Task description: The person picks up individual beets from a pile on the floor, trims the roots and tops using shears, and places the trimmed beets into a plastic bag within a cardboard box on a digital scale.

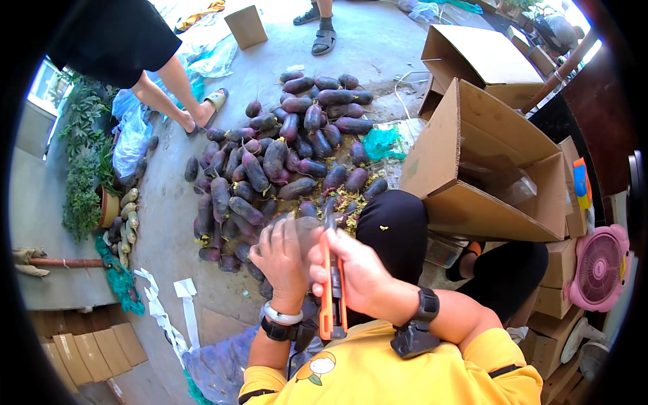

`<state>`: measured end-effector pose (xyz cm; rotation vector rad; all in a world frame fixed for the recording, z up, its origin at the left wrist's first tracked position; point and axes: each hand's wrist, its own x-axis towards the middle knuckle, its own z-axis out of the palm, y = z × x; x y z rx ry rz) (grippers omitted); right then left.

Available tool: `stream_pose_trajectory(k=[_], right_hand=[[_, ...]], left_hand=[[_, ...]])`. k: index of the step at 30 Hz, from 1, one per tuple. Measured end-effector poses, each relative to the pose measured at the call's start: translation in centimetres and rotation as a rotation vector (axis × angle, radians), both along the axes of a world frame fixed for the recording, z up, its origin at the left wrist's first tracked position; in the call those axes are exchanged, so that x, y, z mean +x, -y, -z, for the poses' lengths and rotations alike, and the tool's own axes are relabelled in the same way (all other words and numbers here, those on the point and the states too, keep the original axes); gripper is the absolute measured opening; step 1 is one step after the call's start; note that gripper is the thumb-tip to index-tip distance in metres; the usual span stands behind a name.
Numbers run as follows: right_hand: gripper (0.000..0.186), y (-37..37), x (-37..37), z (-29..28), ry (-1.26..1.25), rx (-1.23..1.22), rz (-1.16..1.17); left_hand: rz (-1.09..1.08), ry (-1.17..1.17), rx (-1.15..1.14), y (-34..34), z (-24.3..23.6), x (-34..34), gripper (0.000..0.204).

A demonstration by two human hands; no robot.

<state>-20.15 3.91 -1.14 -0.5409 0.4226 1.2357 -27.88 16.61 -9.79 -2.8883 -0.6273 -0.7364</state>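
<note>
Concrete floor (165, 192), work done low, right at the wearer's black-clad knee (395, 216). Biggest thing on it: pile of long dark purple root vegetables (275, 159), center, loose, pointing every which way. Large open carton (432, 145) right of pile, tipped, mouth toward the wearer, clear plastic inside. Second carton (496, 57) behind it, top right. Co-worker in dark shorts (111, 44) top left, sandaled foot just beside the pile edge. Leafy greenery (84, 179) along left side. Small cartons in a row (91, 354), lower left. Purple-tinted plastic bag (223, 361) near wearer's left forearm. Pink fan (597, 270) far right, on cartons. Another person's sandal (324, 42) at top, well apart from pile.

Hands: right grip (354, 266) closed around an orange-and-black knife (328, 297), handle butt toward the wearer, blade end pointing away, over the pile. Left grip (280, 256) just left of it, fingers curled on a purple vegetable (308, 233), which sits between the two hands near the knife. That one's motion-blurred; can't tell whether blade touches it. Smallest: yellow-green leaf trimmings (351, 199) scattered at the pile's near right edge, by the knee.
</note>
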Motion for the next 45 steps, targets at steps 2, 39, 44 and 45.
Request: stream_pose_trajectory(k=[2,39,44,45], right_hand=[[0.024,0.6,1.5,0.1,0.053,0.027,-0.016],[0.022,29.8,10.4,-7.9,1.541,-1.463,0.595],[0.039,31.8,16.9,-8.6,2.025,-1.244,-0.195],[0.033,31.3,18.5,-8.4,2.13,-1.119,-0.3]], left_hand=[[0.0,-0.027,-0.11,-0.6,-0.3,-0.4,0.082],[0.24,-0.098,-1.478,-0.2,-18.2,11.7,0.085],[0.454,-0.421,-1.266,7.6,-25.7,21.6,0.104],[0.544,-0.488,-1.213,8.5,-25.2,23.7,0.1]])
